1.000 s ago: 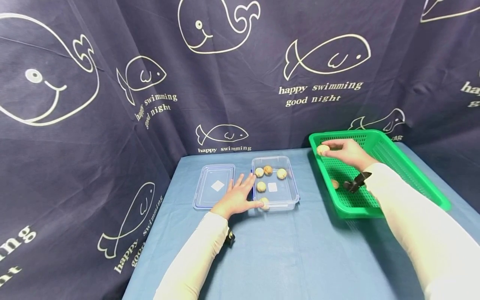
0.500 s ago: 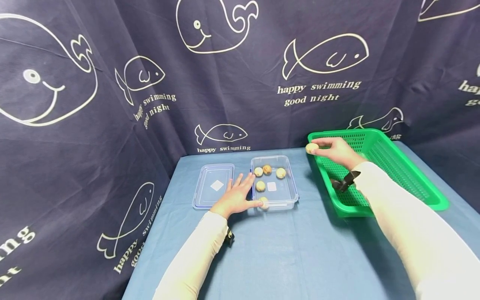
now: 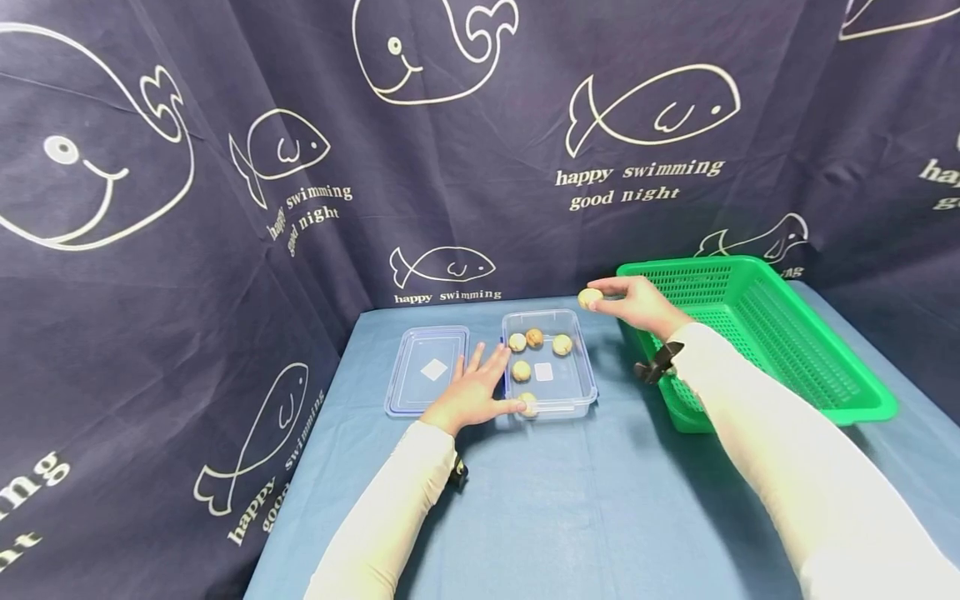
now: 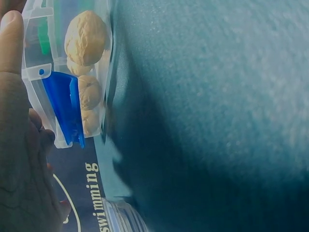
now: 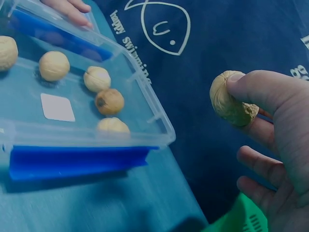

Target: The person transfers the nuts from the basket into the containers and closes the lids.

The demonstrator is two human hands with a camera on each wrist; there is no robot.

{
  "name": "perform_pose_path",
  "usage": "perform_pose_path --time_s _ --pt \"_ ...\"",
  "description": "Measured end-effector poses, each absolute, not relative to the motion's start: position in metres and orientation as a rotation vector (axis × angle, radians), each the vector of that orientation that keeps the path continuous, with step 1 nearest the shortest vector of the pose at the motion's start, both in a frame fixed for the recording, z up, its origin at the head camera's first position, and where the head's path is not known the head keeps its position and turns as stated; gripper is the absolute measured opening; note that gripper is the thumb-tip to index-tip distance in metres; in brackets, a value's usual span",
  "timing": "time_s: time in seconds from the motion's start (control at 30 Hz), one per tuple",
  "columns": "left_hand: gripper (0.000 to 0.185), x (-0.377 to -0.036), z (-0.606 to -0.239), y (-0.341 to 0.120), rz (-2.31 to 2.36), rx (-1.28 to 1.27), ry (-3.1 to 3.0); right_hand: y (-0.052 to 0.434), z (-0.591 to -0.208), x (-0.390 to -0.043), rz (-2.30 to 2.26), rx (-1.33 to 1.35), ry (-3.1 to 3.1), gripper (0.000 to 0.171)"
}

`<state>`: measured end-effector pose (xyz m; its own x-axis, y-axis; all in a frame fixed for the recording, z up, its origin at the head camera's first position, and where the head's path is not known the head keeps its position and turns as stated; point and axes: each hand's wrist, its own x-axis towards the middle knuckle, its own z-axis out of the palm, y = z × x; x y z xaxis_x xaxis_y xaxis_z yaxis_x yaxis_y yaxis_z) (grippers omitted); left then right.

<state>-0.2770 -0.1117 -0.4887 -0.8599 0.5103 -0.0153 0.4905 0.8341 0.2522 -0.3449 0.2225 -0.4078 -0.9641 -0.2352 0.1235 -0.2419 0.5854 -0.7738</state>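
Observation:
Between thumb and fingers my right hand (image 3: pixel 637 307) pinches a walnut (image 3: pixel 589 298), up in the air between the green basket and the clear plastic box (image 3: pixel 568 385). The right wrist view shows this walnut (image 5: pixel 223 99) against the dark cloth. Several walnuts lie in the box, one of them browner (image 3: pixel 534 337) than the others. My left hand (image 3: pixel 471 402) rests at the box's left side with fingers spread, its thumb at the front left corner. A walnut (image 4: pixel 86 37) shows through the box wall in the left wrist view.
The box's clear lid (image 3: pixel 412 375) with a blue edge lies flat to the left. The green perforated basket (image 3: pixel 817 358) stands at the right, partly behind my right forearm. Dark printed cloth (image 3: pixel 480 200) hangs behind the blue-covered table (image 3: pixel 540 508).
My right hand has moved left with the walnut, from over the basket's left rim to near the box's back right corner. The left hand has stayed put.

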Motion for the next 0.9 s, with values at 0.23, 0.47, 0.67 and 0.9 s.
perform_pose_path --time_s 0.23,0.47,0.67,0.9 --pt "0.107 -0.276 -0.486 -0.111 0.383 0.811 2.924 0.206 -0.418 -0.349 1.423 0.459 -2.772 0.052" --pt "0.106 -0.278 -0.488 -0.112 0.373 0.816 2.937 0.189 -0.425 -0.350 1.464 0.489 -2.766 0.050" --pt "0.106 -0.279 -0.489 -0.112 0.359 0.817 2.939 0.172 -0.432 -0.349 1.485 0.510 -2.772 0.048" --pt "0.106 -0.279 -0.488 -0.111 0.355 0.823 2.938 0.155 -0.440 -0.348 1.468 0.533 -2.782 0.048"
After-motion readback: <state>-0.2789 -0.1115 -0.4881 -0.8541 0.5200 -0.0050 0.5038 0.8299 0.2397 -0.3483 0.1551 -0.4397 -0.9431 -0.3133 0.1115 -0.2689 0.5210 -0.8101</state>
